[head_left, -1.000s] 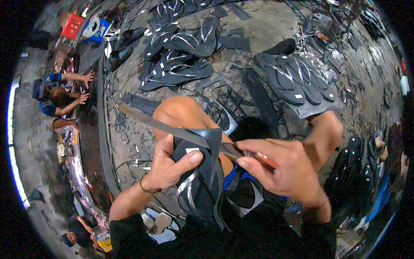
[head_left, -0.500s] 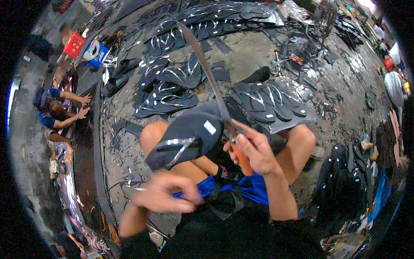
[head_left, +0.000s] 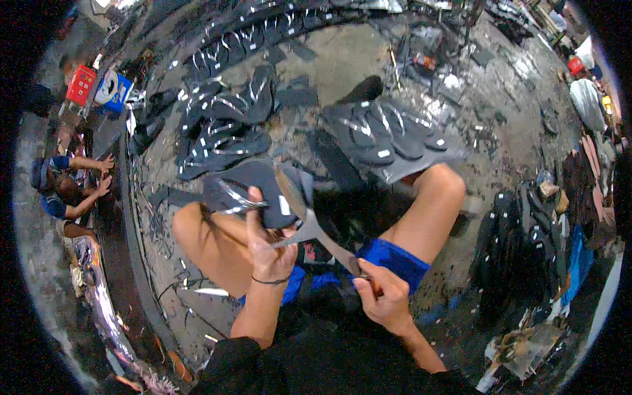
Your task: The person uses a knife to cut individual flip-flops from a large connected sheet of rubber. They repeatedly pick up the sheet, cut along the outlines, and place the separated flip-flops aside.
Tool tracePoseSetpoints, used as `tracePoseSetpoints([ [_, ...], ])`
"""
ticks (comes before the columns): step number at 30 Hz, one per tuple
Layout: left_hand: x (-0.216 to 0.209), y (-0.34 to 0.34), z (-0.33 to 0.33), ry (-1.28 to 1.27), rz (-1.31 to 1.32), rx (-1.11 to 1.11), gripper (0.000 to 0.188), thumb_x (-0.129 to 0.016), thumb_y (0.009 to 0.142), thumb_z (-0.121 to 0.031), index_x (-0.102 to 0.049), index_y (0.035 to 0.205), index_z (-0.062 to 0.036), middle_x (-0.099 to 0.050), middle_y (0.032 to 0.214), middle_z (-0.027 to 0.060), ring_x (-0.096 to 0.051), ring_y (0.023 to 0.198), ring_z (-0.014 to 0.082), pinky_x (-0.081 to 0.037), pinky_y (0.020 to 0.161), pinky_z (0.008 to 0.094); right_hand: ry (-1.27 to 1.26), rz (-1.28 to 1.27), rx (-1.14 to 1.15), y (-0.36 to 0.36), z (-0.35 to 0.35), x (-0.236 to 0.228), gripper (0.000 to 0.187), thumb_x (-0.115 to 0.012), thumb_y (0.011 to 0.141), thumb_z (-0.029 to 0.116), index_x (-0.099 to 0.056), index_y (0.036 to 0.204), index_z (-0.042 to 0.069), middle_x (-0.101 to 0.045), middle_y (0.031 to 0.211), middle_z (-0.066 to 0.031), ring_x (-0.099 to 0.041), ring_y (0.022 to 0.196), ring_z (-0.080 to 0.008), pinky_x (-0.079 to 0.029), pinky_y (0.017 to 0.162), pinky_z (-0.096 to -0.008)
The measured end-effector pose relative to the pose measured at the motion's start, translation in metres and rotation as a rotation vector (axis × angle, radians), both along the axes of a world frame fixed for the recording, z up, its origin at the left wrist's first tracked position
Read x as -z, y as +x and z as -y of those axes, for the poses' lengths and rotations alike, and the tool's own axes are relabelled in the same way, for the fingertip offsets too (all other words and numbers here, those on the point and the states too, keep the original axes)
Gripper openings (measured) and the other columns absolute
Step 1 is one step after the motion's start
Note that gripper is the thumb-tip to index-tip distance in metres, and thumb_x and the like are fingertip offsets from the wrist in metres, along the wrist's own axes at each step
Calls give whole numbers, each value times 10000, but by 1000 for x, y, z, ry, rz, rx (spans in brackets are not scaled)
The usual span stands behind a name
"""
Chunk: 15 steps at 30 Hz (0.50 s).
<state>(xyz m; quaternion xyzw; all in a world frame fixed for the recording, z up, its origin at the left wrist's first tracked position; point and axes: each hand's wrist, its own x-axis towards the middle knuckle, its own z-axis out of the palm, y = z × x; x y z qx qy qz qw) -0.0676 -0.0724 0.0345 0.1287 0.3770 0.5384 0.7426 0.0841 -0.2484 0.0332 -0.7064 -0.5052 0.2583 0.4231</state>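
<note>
My right hand (head_left: 384, 294) grips the orange handle of a knife (head_left: 332, 247) with a long, slightly curved blade slanting up and to the left. A thin grey piece (head_left: 289, 239), its kind unclear, crosses beside the blade and runs into the fingers of my left hand (head_left: 268, 253). One finger of that hand points upward in front of a black flip-flop (head_left: 230, 179) with a shiny strap and a white label. The flip-flop rests over my left leg, partly hidden by the hand and the blade tip.
Black flip-flops (head_left: 227, 146) lie grouped at front left; more flip-flops (head_left: 382, 131) sit on plastic sheeting at front right. Dark pieces (head_left: 520, 243) are heaped on the right. Scraps litter the floor. Another person (head_left: 66, 187) works at the far left near a red box (head_left: 81, 85).
My right hand has moved down toward my lap, lowering the knife. My left hand has risen in front of the flip-flop, beside the blade. My view has shifted slightly.
</note>
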Motion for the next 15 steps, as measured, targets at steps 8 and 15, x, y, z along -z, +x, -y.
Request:
tracePoseSetpoints([
  [8,44,-47,55,-152,-105,18,377,-634,955,-264,-576,1229,-11,-669,1120,96,-664,1002,238,-544,909,406,-130,-106,-64,-9,-15,-20,286,-728,877,162,-684,1123,23,-694,810,-144,-655,615,-225,-523,563,-313],
  [15,33,-73,86,-215,-262,50,426,-638,935,-317,-583,1227,-12,-666,1128,107,-656,999,267,-542,910,419,-220,-246,-220,-20,-45,-28,278,-684,896,203,-675,1139,68,-703,860,-167,-704,707,-282,-572,633,-369],
])
